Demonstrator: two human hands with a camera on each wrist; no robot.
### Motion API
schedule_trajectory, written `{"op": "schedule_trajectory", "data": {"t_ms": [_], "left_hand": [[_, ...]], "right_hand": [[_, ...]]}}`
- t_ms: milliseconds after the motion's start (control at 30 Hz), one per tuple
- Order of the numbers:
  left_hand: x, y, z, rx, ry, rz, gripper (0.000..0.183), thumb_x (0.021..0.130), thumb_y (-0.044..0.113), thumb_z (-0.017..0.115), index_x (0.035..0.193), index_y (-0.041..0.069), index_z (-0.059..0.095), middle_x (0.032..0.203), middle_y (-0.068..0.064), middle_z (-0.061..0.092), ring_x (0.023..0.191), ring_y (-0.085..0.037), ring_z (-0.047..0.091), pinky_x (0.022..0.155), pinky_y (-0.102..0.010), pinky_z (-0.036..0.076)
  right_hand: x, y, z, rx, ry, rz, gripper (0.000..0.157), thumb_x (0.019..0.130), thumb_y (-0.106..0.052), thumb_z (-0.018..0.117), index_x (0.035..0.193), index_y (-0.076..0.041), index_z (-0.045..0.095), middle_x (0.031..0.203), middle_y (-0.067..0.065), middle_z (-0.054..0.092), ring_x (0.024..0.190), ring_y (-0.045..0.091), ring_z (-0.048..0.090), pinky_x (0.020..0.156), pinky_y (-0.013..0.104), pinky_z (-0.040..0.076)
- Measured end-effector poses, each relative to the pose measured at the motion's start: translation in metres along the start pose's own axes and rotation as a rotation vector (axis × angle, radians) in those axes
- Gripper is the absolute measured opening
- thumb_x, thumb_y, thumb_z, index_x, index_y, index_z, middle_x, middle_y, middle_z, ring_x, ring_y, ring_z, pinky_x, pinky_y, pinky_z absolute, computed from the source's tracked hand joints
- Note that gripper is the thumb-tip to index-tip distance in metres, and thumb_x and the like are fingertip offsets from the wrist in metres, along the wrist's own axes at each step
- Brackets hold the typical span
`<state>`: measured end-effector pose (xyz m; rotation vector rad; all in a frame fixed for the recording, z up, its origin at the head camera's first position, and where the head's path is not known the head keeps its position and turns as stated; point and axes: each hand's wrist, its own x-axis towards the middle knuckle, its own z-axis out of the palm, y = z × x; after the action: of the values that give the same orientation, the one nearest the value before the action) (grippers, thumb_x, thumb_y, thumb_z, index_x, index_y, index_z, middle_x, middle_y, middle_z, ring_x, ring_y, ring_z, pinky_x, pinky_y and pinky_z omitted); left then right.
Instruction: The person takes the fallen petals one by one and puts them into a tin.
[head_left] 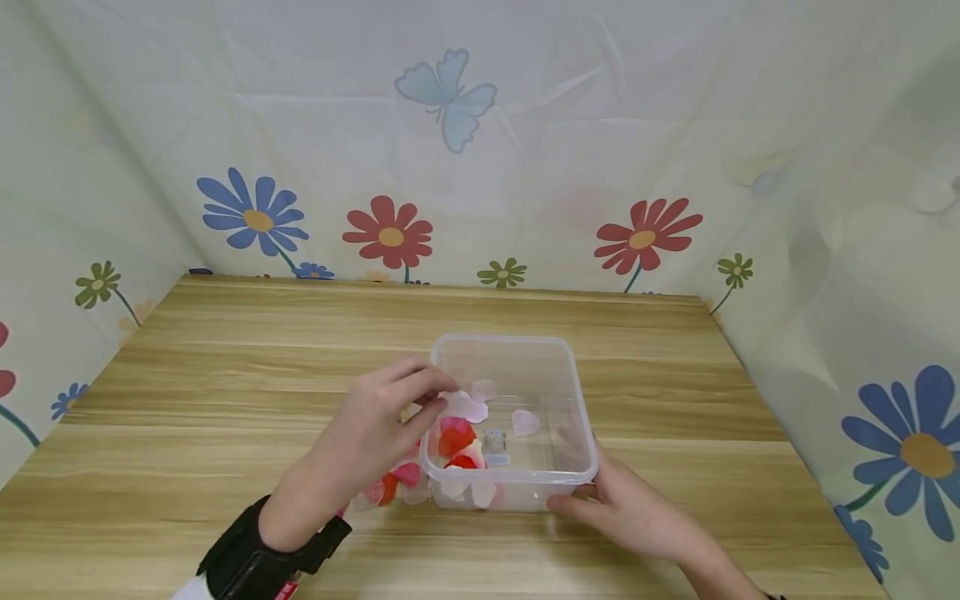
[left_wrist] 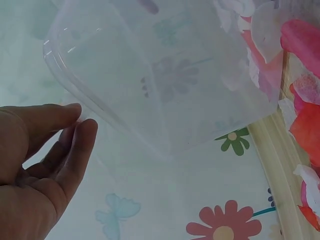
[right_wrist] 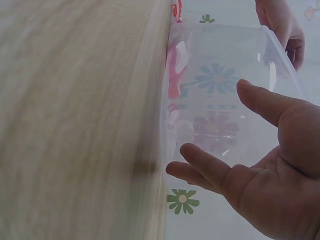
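Some petals (head_left: 456,437) are in the clear box (head_left: 517,477); more lie beside it on the worktop (head_left: 660,367), so it looks part done. The left hand (head_left: 386,408) has fingertips close together; I can't tell if they pinch anything. The right hand (head_left: 633,510) spreads its fingers by the box.

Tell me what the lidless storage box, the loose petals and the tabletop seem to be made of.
Storage box: likely clear plastic, smooth and glossy; the backdrop's printed flowers show through and highlights edge its rim.
Petals: perhaps thin fabric or paper, by their flimsy, curled edges; real petals can't be ruled out.
Tabletop: streaky wood grain, so wood or wood-look laminate.
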<state>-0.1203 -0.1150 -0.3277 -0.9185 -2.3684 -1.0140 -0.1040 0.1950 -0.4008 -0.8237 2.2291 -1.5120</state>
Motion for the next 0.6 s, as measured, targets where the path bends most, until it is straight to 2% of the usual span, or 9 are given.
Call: {"op": "schedule_trajectory", "data": {"t_ms": [133,300,433,600], "left_hand": [[0.000,-0.001,0.002,-0.002,-0.010,0.018,0.030,0.076,0.000,0.083,0.103,0.009,0.073,0.101,0.004,0.062,0.085,-0.008,0.065,0.077,-0.018,0.050],[-0.002,-0.002,0.000,0.008,-0.021,0.018,0.032,0.078,0.005,0.083,0.107,0.009,0.070,0.105,0.004,0.062,0.088,-0.010,0.064,0.078,-0.018,0.050],[-0.007,-0.006,-0.002,0.007,-0.010,-0.011,0.035,0.081,0.008,0.081,0.112,0.009,0.066,0.111,0.003,0.060,0.092,-0.011,0.062,0.078,-0.018,0.050],[-0.013,-0.014,-0.006,0.039,0.046,-0.063,0.033,0.085,0.005,0.077,0.114,0.006,0.062,0.110,0.002,0.060,0.092,-0.012,0.059,0.077,-0.019,0.051]], "right_hand": [[0.000,-0.002,0.001,-0.010,0.009,0.004,0.081,0.092,-0.011,0.070,0.153,-0.018,0.017,0.131,0.015,0.051,0.115,0.021,0.058,0.093,0.033,0.046],[0.002,-0.003,0.004,0.004,0.027,0.009,0.091,0.087,-0.008,0.075,0.154,-0.021,0.014,0.132,0.016,0.049,0.113,0.020,0.060,0.091,0.035,0.048],[0.004,-0.003,0.006,0.020,0.050,-0.003,0.096,0.084,-0.009,0.079,0.153,-0.022,0.013,0.135,0.017,0.046,0.114,0.027,0.059,0.090,0.035,0.048],[0.007,-0.004,0.008,0.007,0.087,-0.018,0.098,0.082,-0.013,0.082,0.153,-0.021,0.015,0.135,0.018,0.046,0.115,0.036,0.057,0.090,0.032,0.047]]}}
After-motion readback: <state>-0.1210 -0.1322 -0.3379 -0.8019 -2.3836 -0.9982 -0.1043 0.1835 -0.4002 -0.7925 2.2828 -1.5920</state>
